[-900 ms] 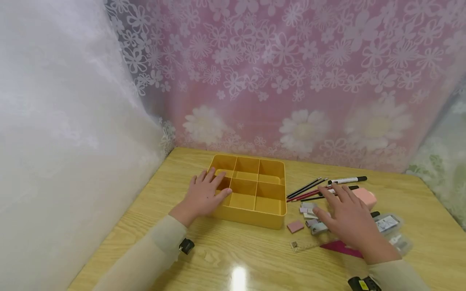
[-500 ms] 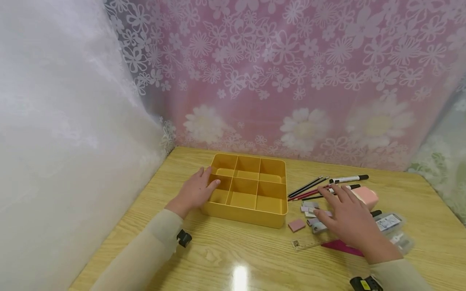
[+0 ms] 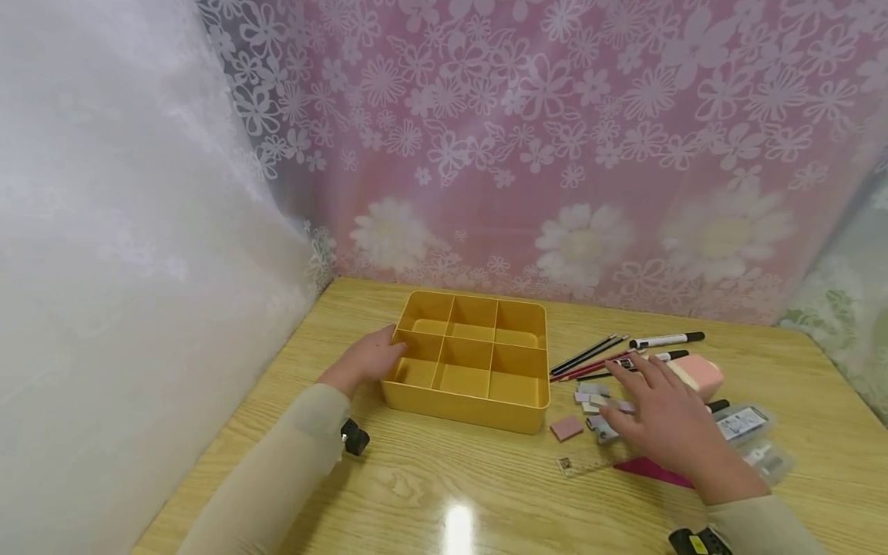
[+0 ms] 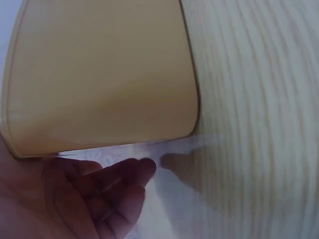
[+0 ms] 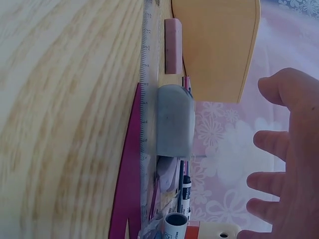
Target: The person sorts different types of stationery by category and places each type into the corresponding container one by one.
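Note:
A yellow divided storage box [image 3: 451, 408] with several compartments stands on the table. My left hand [image 3: 366, 359] holds its left wall, the thumb over the rim and the other fingers outside. The left wrist view shows those fingers [image 4: 124, 174] loosely curled beside the box's wall [image 4: 104, 74]. My right hand [image 3: 666, 416] hovers with spread fingers above a pile of stationery, holding nothing. Around it lie grey and white erasers [image 3: 591, 399], a pink eraser [image 3: 566, 428], a clear ruler [image 3: 579, 463], a magenta set square [image 3: 655, 471] and pencils [image 3: 586, 353].
Markers [image 3: 667, 340] lie at the back of the pile, near a pink and cream block [image 3: 701, 375]. Clear plastic cases [image 3: 745, 424] sit right of my right hand. A floral curtain [image 3: 486, 154] hangs behind the table [image 3: 388, 493], and white sheeting [image 3: 139, 231] is at left.
My left hand has drawn back from over the compartments to the box's left wall and lowered its fingers outside. The right hand and box have hardly moved.

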Demonstrator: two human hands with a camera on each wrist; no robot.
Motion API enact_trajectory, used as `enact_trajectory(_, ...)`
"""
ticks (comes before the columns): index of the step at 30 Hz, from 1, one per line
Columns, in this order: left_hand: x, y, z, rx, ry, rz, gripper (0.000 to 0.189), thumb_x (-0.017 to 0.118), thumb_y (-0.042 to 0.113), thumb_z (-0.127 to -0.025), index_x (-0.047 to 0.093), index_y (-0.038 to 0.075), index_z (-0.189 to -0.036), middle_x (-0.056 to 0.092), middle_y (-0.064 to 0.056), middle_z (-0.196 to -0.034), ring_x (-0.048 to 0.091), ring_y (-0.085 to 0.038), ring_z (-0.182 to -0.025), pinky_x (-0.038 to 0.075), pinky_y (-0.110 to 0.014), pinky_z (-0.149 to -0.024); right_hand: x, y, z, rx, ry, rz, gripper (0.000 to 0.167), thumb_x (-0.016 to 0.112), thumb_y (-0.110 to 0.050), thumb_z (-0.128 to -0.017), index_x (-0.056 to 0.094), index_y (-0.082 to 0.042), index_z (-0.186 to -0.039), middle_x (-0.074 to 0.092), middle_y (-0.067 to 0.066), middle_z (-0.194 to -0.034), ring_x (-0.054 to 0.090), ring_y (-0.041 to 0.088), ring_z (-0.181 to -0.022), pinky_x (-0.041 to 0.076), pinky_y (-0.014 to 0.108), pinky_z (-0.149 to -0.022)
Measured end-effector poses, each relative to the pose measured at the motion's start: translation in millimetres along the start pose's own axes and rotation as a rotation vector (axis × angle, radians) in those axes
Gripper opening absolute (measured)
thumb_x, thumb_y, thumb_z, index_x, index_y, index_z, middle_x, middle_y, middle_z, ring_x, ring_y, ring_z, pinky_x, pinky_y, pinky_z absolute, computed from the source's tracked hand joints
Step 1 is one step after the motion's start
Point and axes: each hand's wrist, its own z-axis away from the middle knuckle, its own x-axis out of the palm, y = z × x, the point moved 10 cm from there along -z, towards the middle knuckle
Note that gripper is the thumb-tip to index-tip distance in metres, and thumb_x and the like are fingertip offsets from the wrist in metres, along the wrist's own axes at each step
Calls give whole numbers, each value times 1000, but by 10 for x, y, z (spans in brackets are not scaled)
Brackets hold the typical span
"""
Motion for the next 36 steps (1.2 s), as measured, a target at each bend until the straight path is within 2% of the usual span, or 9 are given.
enact_trajectory(8, 0, 61, 28, 17, 50, -152, 46, 31, 22, -109, 46, -6, -143, 55, -21, -140, 50, -38, -132, 37, -51, -111, -67, 96, -13, -38, 65, -13, 68, 64, -47, -97, 46, -11, -152, 37, 27, -152, 31, 56, -136, 29, 74, -102)
enact_trajectory(12, 37, 80, 17, 9, 55, -177, 45, 30, 21, -109, 45, -6, -142, 57, -21, -137, 53, -37, -129, 40, -50, -108, -168, 235, 2, -16, 94, -13, 63, 65, -42, -96, 49, -12, -149, 38, 28, -150, 33, 55, -134, 28, 76, -100)
enact_trajectory(17, 52, 73, 13, -11, 56, -186, 47, 30, 22, -109, 41, -7, -145, 56, -22, -139, 53, -37, -129, 41, -51, -108, -280, 432, -20, 18, 125, -6, 57, 66, -34, -96, 52, -6, -144, 39, 31, -145, 33, 58, -129, 29, 77, -97)
enact_trajectory(20, 40, 62, 18, -25, 59, -182, 48, 31, 22, -109, 39, -6, -147, 55, -22, -140, 52, -37, -130, 40, -51, -109, -260, 562, -45, 60, 84, 1, 61, 64, -39, -98, 49, -3, -145, 35, 34, -145, 31, 61, -129, 32, 78, -94)
enact_trajectory(26, 26, 61, 35, -28, 58, -185, 48, 30, 22, -109, 39, -6, -147, 55, -22, -141, 52, -37, -131, 40, -51, -109, -194, 779, -63, 147, 19, 4, 68, 61, -47, -98, 47, -2, -146, 34, 38, -144, 30, 64, -126, 30, 80, -93)
enact_trajectory(32, 29, 48, 36, -28, 54, -204, 47, 30, 21, -109, 39, -6, -147, 55, -21, -140, 53, -36, -130, 40, -51, -109, -157, 918, -41, 190, -16, -12, 68, 60, -47, -99, 47, 2, -143, 35, 40, -141, 32, 66, -121, 33, 81, -88)
enact_trajectory(36, 23, 50, 34, -29, 51, -232, 48, 29, 21, -109, 38, -7, -147, 55, -22, -141, 53, -35, -129, 41, -50, -109, -110, 1016, -16, 221, -50, -27, 73, 54, -53, -100, 43, 3, -145, 33, 39, -143, 32, 68, -119, 35, 81, -84)
